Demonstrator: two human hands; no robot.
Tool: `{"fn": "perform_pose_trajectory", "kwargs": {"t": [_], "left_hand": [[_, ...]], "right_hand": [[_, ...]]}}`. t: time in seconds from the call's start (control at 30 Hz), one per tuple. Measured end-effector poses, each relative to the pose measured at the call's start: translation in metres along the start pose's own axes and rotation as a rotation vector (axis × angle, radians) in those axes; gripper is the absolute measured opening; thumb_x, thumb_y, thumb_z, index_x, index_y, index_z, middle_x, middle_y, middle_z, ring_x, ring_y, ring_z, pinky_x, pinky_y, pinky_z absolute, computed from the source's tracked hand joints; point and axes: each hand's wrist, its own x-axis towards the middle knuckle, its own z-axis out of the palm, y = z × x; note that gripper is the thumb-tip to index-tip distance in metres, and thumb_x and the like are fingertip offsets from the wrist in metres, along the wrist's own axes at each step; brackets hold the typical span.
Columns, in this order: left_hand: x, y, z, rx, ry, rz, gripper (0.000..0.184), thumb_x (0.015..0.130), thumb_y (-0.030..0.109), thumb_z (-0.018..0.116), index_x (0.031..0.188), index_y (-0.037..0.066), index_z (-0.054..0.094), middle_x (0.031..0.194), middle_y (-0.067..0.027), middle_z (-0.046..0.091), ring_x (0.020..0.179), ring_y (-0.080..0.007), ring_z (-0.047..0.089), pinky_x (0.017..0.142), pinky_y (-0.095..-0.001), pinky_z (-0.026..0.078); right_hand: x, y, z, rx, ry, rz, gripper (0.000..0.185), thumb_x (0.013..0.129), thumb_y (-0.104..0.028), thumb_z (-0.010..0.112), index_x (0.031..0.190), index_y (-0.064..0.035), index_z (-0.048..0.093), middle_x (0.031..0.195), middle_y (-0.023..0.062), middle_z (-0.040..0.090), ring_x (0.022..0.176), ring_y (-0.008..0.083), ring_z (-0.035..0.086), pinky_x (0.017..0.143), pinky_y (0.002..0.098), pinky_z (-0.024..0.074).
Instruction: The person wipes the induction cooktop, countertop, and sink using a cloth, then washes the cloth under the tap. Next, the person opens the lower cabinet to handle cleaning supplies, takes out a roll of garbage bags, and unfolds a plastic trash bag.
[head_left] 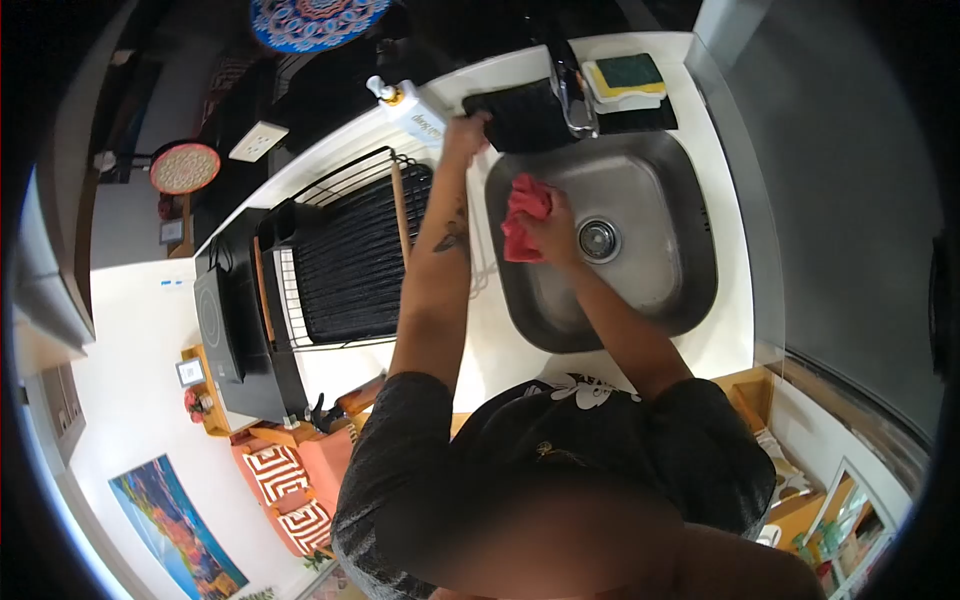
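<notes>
A crumpled red cloth point(524, 215) is gripped in my right hand point(553, 232), over the left part of the steel sink point(650, 280), left of the drain point(599, 240). Behind the sink, my left hand point(468, 138) has its fingers closed at the left end of a black mat point(520, 118). The soap bottle point(415, 115) stands just left of that hand. A metal faucet point(572, 95) rises behind the basin, over the mat's right part.
Left of my left arm stands a black dish rack point(360, 255) with a wooden stick point(401, 210) on its edge. A sponge point(630, 74) sits in a white holder point(625, 100) behind the sink. An induction hob point(212, 315) is farther left.
</notes>
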Motion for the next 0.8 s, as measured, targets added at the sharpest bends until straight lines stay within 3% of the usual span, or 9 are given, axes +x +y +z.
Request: {"fn": "perform_pose_trajectory", "kwargs": {"t": [0.03,0.17,0.23,0.33,0.43,0.5,0.63,0.73,0.8], "left_hand": [[-0.013,0.049,-0.012,-0.262,-0.014,-0.270,0.027,0.079,0.025,0.061,0.078,-0.002,0.059,0.056,-0.0132,0.055,0.053,-0.0195,0.058,0.047,-0.0299,0.048],[-0.016,0.114,-0.009,-0.524,-0.115,0.002,0.021,0.076,0.011,0.064,0.072,-0.008,0.055,0.065,-0.0125,0.057,0.045,-0.0195,0.056,0.046,-0.0275,0.053],[-0.005,0.123,-0.006,-0.490,-0.157,0.019,0.023,0.074,0.010,0.066,0.069,-0.009,0.054,0.066,-0.0150,0.058,0.050,-0.0216,0.060,0.048,-0.0273,0.054],[0.009,0.126,-0.006,-0.260,-0.248,0.312,0.023,0.073,0.008,0.067,0.072,-0.012,0.054,0.070,-0.0181,0.060,0.058,-0.0251,0.064,0.051,-0.0307,0.056],[-0.001,0.145,-0.008,-0.447,-0.189,0.060,0.025,0.070,0.005,0.069,0.073,-0.013,0.053,0.071,-0.0184,0.060,0.059,-0.0245,0.064,0.052,-0.0328,0.057],[0.010,0.140,-0.011,-0.297,-0.305,0.294,0.028,0.068,0.003,0.071,0.078,-0.014,0.051,0.071,-0.0190,0.060,0.061,-0.0241,0.063,0.053,-0.0343,0.058],[-0.008,0.156,-0.010,-0.362,-0.294,0.105,0.041,0.068,0.001,0.070,0.095,-0.017,0.046,0.071,-0.0196,0.060,0.060,-0.0229,0.063,0.052,-0.0339,0.058],[-0.016,0.164,-0.006,-0.267,-0.222,0.148,0.055,0.068,0.000,0.069,0.109,-0.019,0.039,0.073,-0.0200,0.060,0.063,-0.0250,0.064,0.052,-0.0339,0.058],[-0.019,0.167,-0.006,-0.215,-0.209,0.149,0.054,0.068,0.001,0.069,0.109,-0.019,0.039,0.074,-0.0202,0.061,0.063,-0.0250,0.064,0.052,-0.0332,0.058]], "right_hand": [[-0.005,-0.005,0.010,-0.041,0.082,-0.064,0.043,0.061,-0.010,0.070,0.100,0.0006,0.056,0.109,0.0170,0.050,0.103,0.0363,0.048,0.089,0.0408,0.0406],[-0.013,-0.017,0.053,-0.268,0.016,-0.410,0.039,0.065,-0.009,0.065,0.102,0.0020,0.056,0.115,0.0178,0.047,0.110,0.0346,0.043,0.092,0.0420,0.0372],[0.004,0.007,0.077,-0.769,-0.249,-0.725,0.036,0.069,-0.010,0.058,0.104,0.0018,0.056,0.118,0.0170,0.045,0.117,0.0327,0.037,0.096,0.0445,0.0327],[0.054,0.015,0.087,-0.976,-0.133,-0.672,0.033,0.074,-0.013,0.051,0.103,0.0028,0.057,0.121,0.0135,0.044,0.118,0.0307,0.034,0.093,0.0471,0.0320],[0.108,0.011,0.087,-1.067,-0.007,-0.668,0.034,0.076,-0.015,0.048,0.104,0.0028,0.057,0.118,0.0128,0.047,0.117,0.0299,0.035,0.092,0.0481,0.0319],[0.127,0.005,0.088,-1.115,-0.011,-0.683,0.035,0.077,-0.016,0.047,0.105,0.0025,0.056,0.117,0.0131,0.049,0.117,0.0294,0.036,0.092,0.0488,0.0306],[0.145,0.000,0.097,-1.234,0.000,-0.765,0.040,0.077,-0.022,0.050,0.111,0.0003,0.055,0.115,0.0117,0.050,0.117,0.0282,0.034,0.096,0.0434,0.0259],[0.155,0.005,0.092,-1.206,-0.273,-0.945,0.036,0.076,-0.023,0.051,0.106,-0.0033,0.058,0.113,0.0104,0.053,0.116,0.0301,0.039,0.098,0.0465,0.0260],[0.166,0.003,0.087,-1.055,-0.422,-0.832,0.033,0.076,-0.021,0.050,0.104,-0.0048,0.059,0.111,0.0097,0.054,0.112,0.0304,0.042,0.097,0.0480,0.0274]]}}
